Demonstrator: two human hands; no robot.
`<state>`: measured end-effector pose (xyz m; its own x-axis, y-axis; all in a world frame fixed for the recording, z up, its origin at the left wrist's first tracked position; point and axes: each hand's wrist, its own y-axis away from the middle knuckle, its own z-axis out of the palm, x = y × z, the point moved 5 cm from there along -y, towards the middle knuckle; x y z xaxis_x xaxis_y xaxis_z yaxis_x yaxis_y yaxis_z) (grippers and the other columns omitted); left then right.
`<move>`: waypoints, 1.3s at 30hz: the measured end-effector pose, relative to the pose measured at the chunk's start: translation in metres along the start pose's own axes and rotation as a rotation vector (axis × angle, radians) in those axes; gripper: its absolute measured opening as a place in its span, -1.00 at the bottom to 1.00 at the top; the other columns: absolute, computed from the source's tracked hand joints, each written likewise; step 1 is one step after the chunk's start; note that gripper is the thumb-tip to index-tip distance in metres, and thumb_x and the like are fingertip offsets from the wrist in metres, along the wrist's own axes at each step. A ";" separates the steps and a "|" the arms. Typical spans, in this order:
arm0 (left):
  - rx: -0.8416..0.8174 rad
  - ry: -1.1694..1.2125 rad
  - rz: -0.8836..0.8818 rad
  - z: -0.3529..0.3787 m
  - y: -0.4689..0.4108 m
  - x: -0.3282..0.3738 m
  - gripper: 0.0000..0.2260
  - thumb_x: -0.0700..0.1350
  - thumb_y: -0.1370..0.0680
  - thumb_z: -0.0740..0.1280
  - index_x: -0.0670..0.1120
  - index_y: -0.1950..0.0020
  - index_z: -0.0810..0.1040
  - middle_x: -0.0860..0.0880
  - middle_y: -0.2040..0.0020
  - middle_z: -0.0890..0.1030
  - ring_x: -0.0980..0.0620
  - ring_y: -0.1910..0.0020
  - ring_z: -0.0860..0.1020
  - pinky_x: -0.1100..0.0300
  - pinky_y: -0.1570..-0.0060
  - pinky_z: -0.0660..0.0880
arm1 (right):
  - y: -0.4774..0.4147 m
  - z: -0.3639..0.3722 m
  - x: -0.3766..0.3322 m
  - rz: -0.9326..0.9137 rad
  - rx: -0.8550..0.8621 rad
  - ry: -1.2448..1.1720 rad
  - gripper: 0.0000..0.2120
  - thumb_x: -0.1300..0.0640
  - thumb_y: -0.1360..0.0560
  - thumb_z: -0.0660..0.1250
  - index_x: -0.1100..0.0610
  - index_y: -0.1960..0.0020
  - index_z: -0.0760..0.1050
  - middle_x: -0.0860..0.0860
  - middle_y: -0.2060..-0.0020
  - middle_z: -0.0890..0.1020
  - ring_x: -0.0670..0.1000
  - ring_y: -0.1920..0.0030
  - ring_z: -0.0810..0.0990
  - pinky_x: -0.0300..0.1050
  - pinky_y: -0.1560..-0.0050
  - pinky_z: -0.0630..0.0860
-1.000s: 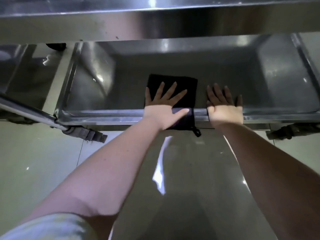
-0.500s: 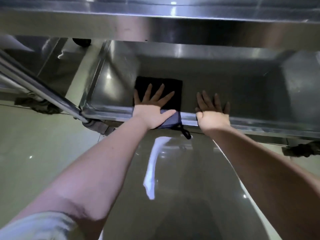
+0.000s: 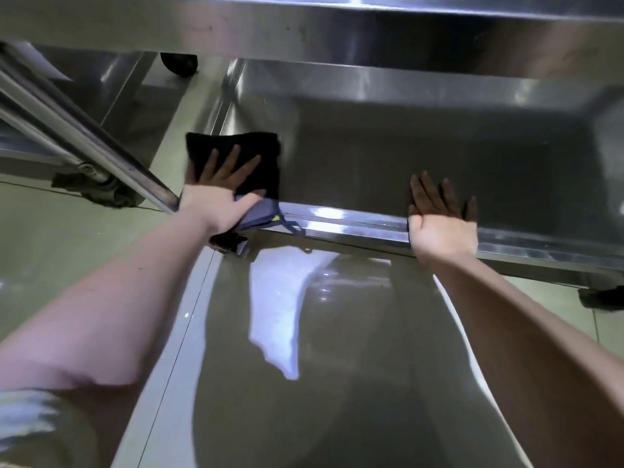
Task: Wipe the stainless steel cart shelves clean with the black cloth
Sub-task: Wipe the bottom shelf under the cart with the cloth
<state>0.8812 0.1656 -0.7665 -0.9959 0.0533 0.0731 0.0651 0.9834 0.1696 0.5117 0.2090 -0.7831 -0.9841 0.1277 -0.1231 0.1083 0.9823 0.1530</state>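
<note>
Two hands are working with one cloth: your left hand (image 3: 219,185) is pressing flat, fingers spread and uncurled, on the single black cloth (image 3: 251,152), which is lying at the near left corner of the lower shelf (image 3: 371,157), its grey-blue edge and small loop hanging over the front rim (image 3: 337,221). Your right hand (image 3: 439,219) is resting flat across that rim, fingers straight, grasping nothing, well apart from the cloth. The shelf is a smooth, dull-shining steel tray with raised walls. One upper shelf (image 3: 304,28) is overhanging it, and a slanted round steel tube (image 3: 111,157) is crossing just left of your left wrist, above glossy floor tiles (image 3: 67,238)
</note>
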 end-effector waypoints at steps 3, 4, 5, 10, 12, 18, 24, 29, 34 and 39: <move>-0.001 -0.068 -0.067 0.002 0.000 -0.012 -0.45 0.41 -0.52 -0.02 0.42 -0.49 -0.09 0.12 -0.60 -0.07 -0.10 -0.58 -0.10 -0.24 -0.47 -0.16 | 0.001 0.002 -0.004 0.004 -0.009 0.007 -0.48 -0.02 -0.66 -0.07 -0.19 -0.58 -0.12 -0.25 -0.56 -0.10 -0.04 -0.57 -0.15 0.18 -0.50 -0.23; 0.000 -0.063 -0.070 0.003 0.000 -0.002 -0.44 0.41 -0.53 -0.02 0.41 -0.50 -0.09 0.11 -0.60 -0.08 -0.11 -0.57 -0.11 -0.27 -0.46 -0.18 | 0.000 0.003 -0.004 0.007 -0.009 0.005 -0.48 -0.02 -0.66 -0.07 -0.19 -0.58 -0.12 -0.24 -0.56 -0.10 -0.03 -0.57 -0.15 0.19 -0.49 -0.24; 0.005 -0.045 -0.056 0.005 0.000 0.014 -0.44 0.40 -0.53 -0.01 0.40 -0.50 -0.09 0.11 -0.60 -0.09 -0.13 -0.57 -0.12 -0.30 -0.44 -0.19 | -0.001 0.003 -0.004 0.012 -0.010 0.006 -0.49 -0.02 -0.66 -0.08 -0.18 -0.58 -0.12 -0.24 -0.56 -0.10 -0.03 -0.57 -0.15 0.19 -0.49 -0.24; -0.006 -0.039 0.233 0.021 0.006 0.169 -0.38 0.44 -0.47 -0.11 0.36 -0.52 -0.07 0.09 -0.61 -0.08 -0.17 -0.57 -0.12 -0.36 -0.40 -0.22 | -0.002 0.005 -0.003 0.002 -0.052 0.045 -0.46 -0.03 -0.65 -0.06 -0.14 -0.58 -0.15 -0.22 -0.56 -0.14 -0.01 -0.57 -0.17 0.24 -0.48 -0.22; -0.036 -0.037 0.294 0.026 0.009 0.226 -0.40 0.38 -0.50 -0.05 0.34 -0.54 -0.06 0.09 -0.61 -0.08 -0.15 -0.57 -0.14 -0.35 -0.39 -0.27 | -0.005 0.002 0.000 -0.031 -0.099 0.074 -0.42 -0.01 -0.64 -0.02 -0.08 -0.59 -0.18 -0.18 -0.57 -0.16 -0.03 -0.57 -0.18 0.23 -0.49 -0.20; -0.005 -0.011 0.306 0.020 0.014 0.207 -0.41 0.45 -0.50 -0.03 0.39 -0.51 -0.04 0.17 -0.60 -0.05 -0.06 -0.57 -0.11 -0.30 -0.43 -0.19 | -0.007 -0.018 0.021 -0.085 -0.217 -0.078 -0.47 0.10 -0.67 0.00 -0.09 -0.60 -0.06 -0.16 -0.58 -0.09 0.02 -0.57 -0.14 0.09 -0.53 -0.16; -0.004 0.030 -0.048 0.003 0.004 0.055 -0.43 0.40 -0.53 0.05 0.39 -0.51 -0.02 0.13 -0.60 -0.06 -0.08 -0.58 -0.09 -0.25 -0.47 -0.14 | 0.010 -0.007 0.047 -0.110 -0.168 0.013 -0.49 -0.09 -0.67 -0.09 -0.21 -0.57 -0.17 -0.21 -0.56 -0.15 0.04 -0.57 -0.18 0.04 -0.53 -0.20; -0.005 -0.003 -0.057 0.008 0.007 0.061 -0.45 0.39 -0.54 0.03 0.40 -0.51 -0.05 0.11 -0.60 -0.09 -0.11 -0.57 -0.12 -0.32 -0.43 -0.19 | 0.012 -0.002 0.044 -0.097 -0.119 0.022 -0.49 -0.08 -0.66 -0.11 -0.24 -0.56 -0.19 -0.23 -0.56 -0.16 0.03 -0.57 -0.19 0.05 -0.53 -0.22; -0.025 -0.037 0.137 0.017 0.016 0.175 -0.40 0.46 -0.48 -0.11 0.38 -0.51 -0.10 0.11 -0.60 -0.11 -0.16 -0.57 -0.14 -0.39 -0.38 -0.21 | 0.012 -0.018 0.050 -0.028 -0.061 -0.310 -0.54 0.01 -0.68 0.02 -0.16 -0.56 0.10 -0.11 -0.56 0.13 -0.05 -0.57 -0.05 -0.11 -0.50 -0.17; -0.139 0.013 0.309 0.029 0.032 0.274 -0.29 0.50 -0.44 -0.06 0.32 -0.54 -0.11 0.05 -0.61 -0.13 -0.15 -0.56 -0.19 -0.39 -0.37 -0.25 | 0.027 -0.041 0.058 -0.035 0.037 -0.860 -0.60 0.09 -0.62 0.24 0.03 -0.45 0.40 0.06 -0.42 0.44 0.02 -0.47 0.31 0.01 -0.47 0.21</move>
<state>0.6090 0.2169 -0.7694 -0.9269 0.3423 0.1542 0.3727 0.8880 0.2694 0.4523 0.2374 -0.7461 -0.5403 0.1418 -0.8294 0.0989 0.9896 0.1048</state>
